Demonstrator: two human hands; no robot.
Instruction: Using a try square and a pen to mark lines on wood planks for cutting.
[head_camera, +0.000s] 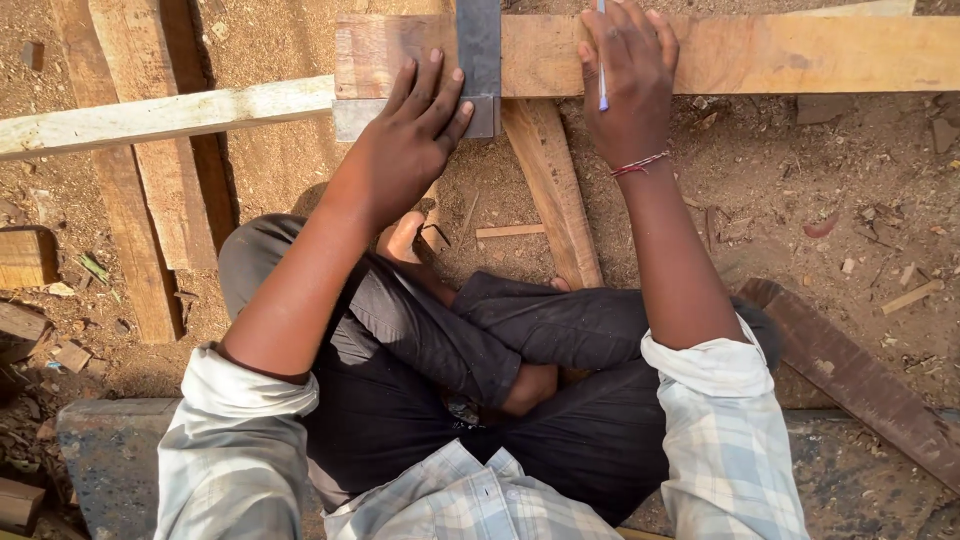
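A long wooden plank (800, 52) lies across the top of the view on the dirt ground. A metal try square (480, 45) rests on it, its blade running up and its stock along the plank's near edge. My left hand (410, 135) presses flat on the square's stock and the plank edge. My right hand (628, 85) rests on the plank to the right of the square and grips a thin blue pen (602, 80) that points up the plank. I sit cross-legged below, in dark trousers and a checked shirt.
A pale batten (150, 118) runs left from the plank. More boards (150, 180) lie at the left, another (550, 190) slants under the plank. A dark rusty bar (850, 375) lies at the right. Offcuts and wood chips litter the ground.
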